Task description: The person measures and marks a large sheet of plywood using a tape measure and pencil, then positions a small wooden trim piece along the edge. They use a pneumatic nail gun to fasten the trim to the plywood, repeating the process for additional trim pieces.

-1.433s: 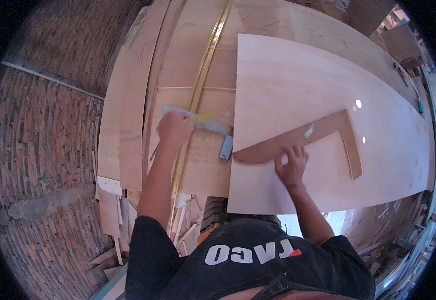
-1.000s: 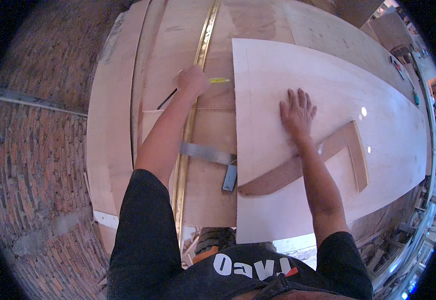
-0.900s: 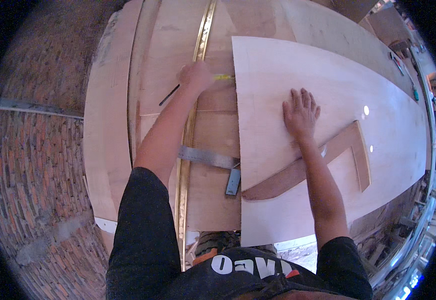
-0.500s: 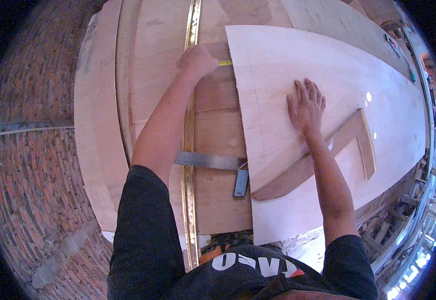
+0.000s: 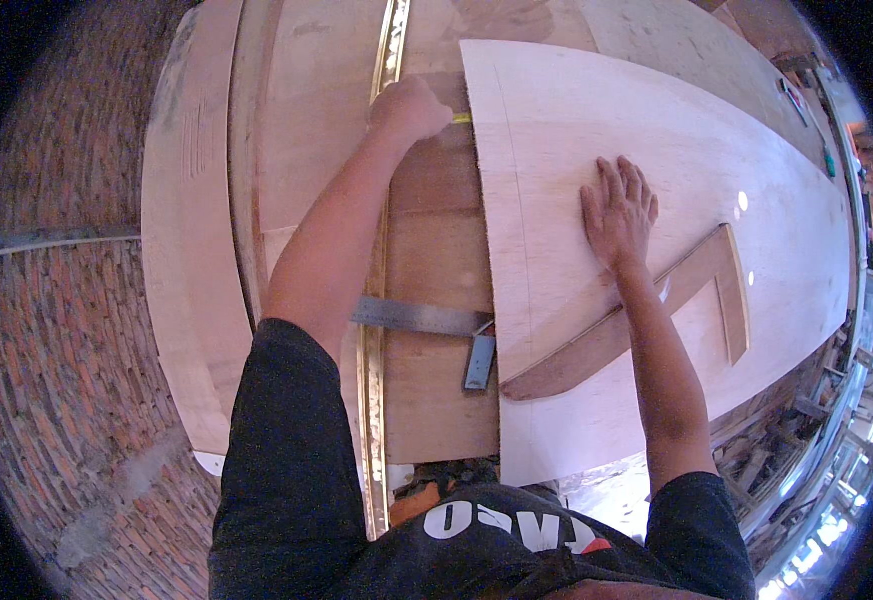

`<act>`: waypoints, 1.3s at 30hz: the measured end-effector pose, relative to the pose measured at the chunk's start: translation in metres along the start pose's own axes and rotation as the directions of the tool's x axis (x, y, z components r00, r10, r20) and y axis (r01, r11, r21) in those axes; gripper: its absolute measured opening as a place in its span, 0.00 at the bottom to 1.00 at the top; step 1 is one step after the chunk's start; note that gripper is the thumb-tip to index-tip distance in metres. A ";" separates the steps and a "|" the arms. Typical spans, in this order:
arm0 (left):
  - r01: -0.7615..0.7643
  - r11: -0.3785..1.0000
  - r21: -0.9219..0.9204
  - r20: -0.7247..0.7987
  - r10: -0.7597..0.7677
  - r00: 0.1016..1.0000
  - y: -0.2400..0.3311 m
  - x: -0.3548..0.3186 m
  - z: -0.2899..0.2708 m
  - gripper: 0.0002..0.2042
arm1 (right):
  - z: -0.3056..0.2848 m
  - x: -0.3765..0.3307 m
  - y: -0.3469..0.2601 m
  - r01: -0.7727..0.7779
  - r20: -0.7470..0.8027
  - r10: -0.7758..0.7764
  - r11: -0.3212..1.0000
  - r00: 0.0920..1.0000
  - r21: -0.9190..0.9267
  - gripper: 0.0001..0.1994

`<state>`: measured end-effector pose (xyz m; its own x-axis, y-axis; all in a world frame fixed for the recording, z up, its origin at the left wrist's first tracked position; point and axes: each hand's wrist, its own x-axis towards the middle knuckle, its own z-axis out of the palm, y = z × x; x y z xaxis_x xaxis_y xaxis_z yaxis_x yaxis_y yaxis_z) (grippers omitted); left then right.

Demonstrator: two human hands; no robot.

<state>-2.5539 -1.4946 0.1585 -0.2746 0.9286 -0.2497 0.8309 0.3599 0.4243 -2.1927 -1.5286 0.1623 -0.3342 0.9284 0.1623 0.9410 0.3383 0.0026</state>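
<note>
My left hand [image 5: 412,110] is closed round a tape measure, whose case is hidden inside the fist. A short stretch of yellow tape blade [image 5: 463,118] shows between the knuckles and the left edge of a pale plywood sheet [image 5: 557,120]. On that sheet my right hand [image 5: 621,215] lies flat, fingers a little apart. A pencil-like line runs down the sheet near its left edge. Under my right forearm rests an angled wooden piece [image 5: 582,352]. A metal try square [image 5: 427,318] lies left of the sheet, its blade partly behind my left forearm.
A long, shiny gold-coloured strip [image 5: 374,440] runs lengthwise across the wooden work surface [image 5: 442,420], passing beneath my left arm. Beyond the left side is a brick floor [image 5: 67,380]. Small tools [image 5: 792,95] lie at the far right, and wood scraps [image 5: 777,430] sit below the right edge.
My left hand has shifted slightly right, closer to the plywood edge, and less yellow tape shows. My right hand stays flat on the sheet. The whole view has shifted a little.
</note>
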 end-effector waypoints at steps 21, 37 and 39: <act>0.159 0.987 -0.009 -0.058 -0.159 0.986 0.024 -0.055 -0.005 0.20 | 0.003 0.000 0.004 -0.004 -0.022 0.004 1.000 1.000 0.001 0.27; 0.322 0.921 -0.221 -0.053 -0.341 0.938 0.033 -0.179 0.040 0.13 | 0.033 0.267 -0.104 0.315 0.203 -0.327 0.945 0.923 0.088 0.53; 0.369 0.908 -0.197 -0.062 -0.387 0.920 0.029 -0.192 0.051 0.13 | 0.020 0.239 -0.139 0.278 0.241 -0.296 0.955 0.924 0.104 0.55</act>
<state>-2.4518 -1.6672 0.1743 -0.6040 0.7207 -0.3403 0.5583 0.6873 0.4646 -2.4041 -1.3507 0.1806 -0.5998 0.7953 -0.0882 0.8001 0.5974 -0.0548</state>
